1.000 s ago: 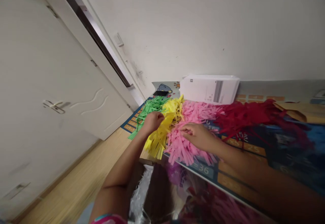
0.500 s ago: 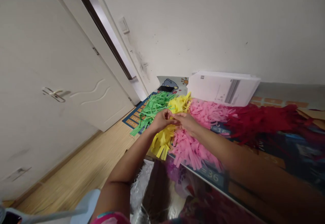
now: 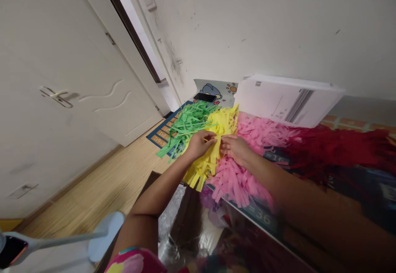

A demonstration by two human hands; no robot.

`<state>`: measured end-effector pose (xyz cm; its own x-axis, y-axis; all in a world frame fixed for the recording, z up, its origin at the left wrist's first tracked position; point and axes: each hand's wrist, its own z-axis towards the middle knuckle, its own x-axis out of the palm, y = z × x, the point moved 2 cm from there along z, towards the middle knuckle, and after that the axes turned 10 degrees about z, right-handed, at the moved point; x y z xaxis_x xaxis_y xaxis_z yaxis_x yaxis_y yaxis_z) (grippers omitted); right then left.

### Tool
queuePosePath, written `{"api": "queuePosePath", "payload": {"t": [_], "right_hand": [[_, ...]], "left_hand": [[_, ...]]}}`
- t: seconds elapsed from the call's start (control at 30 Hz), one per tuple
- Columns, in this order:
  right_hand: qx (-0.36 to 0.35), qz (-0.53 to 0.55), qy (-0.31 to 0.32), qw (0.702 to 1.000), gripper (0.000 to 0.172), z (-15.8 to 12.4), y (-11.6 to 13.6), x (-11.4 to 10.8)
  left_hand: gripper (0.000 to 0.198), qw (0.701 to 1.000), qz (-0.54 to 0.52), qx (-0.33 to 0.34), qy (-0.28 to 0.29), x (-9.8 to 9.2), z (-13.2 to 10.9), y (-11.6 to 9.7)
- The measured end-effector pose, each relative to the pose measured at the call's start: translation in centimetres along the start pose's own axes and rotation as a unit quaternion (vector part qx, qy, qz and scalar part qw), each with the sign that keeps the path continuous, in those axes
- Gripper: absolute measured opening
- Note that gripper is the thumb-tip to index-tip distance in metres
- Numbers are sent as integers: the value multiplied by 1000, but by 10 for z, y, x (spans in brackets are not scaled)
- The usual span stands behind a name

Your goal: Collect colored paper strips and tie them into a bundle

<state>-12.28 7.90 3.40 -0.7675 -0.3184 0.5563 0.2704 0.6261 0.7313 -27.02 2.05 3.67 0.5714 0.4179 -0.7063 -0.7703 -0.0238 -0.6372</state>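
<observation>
Near the middle of the frame, the left hand point(image 3: 199, 145) and the right hand point(image 3: 235, 149) meet over a yellow paper fringe point(image 3: 201, 175), almost touching. The left hand looks closed, its fingers curled down onto the yellow strips. The right hand is half open, with its fingers point(image 3: 227, 143) laid against the same strips, and whether they pinch anything cannot be told from this view.

The yellow fringe lies on a printed mat point(image 3: 260, 215), with a green paper fringe point(image 3: 188, 126) to its left, a pink paper fringe point(image 3: 238, 186) below and to its right, and a dark red paper fringe point(image 3: 337, 149) further right. Strips this thin crease and slide easily, so a light fingertip pinch close to the root of the strips suits them better than a full-hand grab. The other hand does well to hold back neighbouring strips so the colours stay apart.

Both hands hide the place where the yellow strips gather, so it is unclear whether the fringes are fastened down or lying loose. The right forearm is blurred, and the red fringe runs off the right edge. At lower centre, a crinkled silver foil bag point(image 3: 171, 227) is partly cut off by the frame, and its contents are hard to make out.
</observation>
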Motion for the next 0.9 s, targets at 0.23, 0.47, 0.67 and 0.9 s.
{"api": "queuePosePath", "payload": {"t": [0.23,0.47,0.67,0.9], "right_hand": [[-2,-3,1,1000,10,-1,-3,-1],[-8,-20,3,1000,9,-2,-3,-3],[-31,-48,-6,998,11,1,-7,-5],[-56,-69,14,996,11,2,-11,-7]], "left_hand": [[6,1000,20,5,-8,-4,0,-6],[17,1000,-3,-13,7,-5,1,-1],[26,999,-5,-40,-13,-5,-9,-4],[14,980,192,45,10,-8,-28,-33]]}}
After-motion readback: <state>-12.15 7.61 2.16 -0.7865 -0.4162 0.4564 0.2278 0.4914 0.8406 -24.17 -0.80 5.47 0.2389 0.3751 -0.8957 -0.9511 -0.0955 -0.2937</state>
